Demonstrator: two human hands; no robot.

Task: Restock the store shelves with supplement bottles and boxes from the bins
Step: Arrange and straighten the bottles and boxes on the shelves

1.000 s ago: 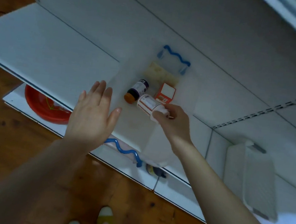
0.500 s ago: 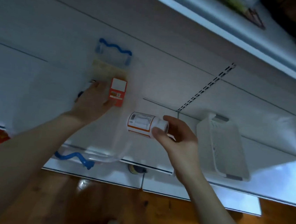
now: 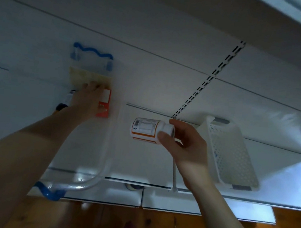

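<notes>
Inside clear bin [image 3: 92,183]: orange box [image 3: 104,107], dark bottle [image 3: 66,99]; left hand [image 3: 89,100] lies over them, grip unclear. Right of bin, right hand [image 3: 185,145] pinches white bottle [image 3: 145,130].

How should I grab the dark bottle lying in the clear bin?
Probably round the middle of the dark bottle, coming down through the open top of the clear bin. It lies on its side, so its round body faces up and fingers can close on both sides. The left hand is right beside it.
</notes>
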